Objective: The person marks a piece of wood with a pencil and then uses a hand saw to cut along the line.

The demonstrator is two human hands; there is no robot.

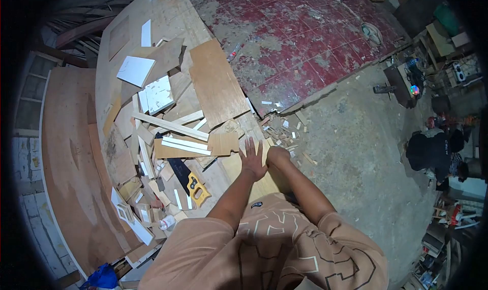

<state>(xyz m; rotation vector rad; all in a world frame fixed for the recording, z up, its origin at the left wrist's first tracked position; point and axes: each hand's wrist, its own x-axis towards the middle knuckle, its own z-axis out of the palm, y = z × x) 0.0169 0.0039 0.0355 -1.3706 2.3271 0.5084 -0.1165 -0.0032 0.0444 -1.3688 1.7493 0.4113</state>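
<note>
My left hand [252, 161] lies flat with its fingers spread on a pale wooden board [233, 165] at the workbench's right edge. Just to its right, my right hand [278, 157] is closed in a fist by the board's outer edge. Whatever that fist holds, if anything, is hidden. Left of my hands rests a handsaw [199, 190] with a yellow handle and dark blade. A brown wood piece [223, 144] and white strips [186, 146] lie beyond the saw.
A thin plywood sheet [216, 84], white panels [136, 70] and wooden strips [170, 126] clutter the bench. Offcuts [285, 130] litter the concrete floor [351, 153] at right. A person in dark clothing [429, 150] is at far right. Red tiles [305, 41] cover the raised floor ahead.
</note>
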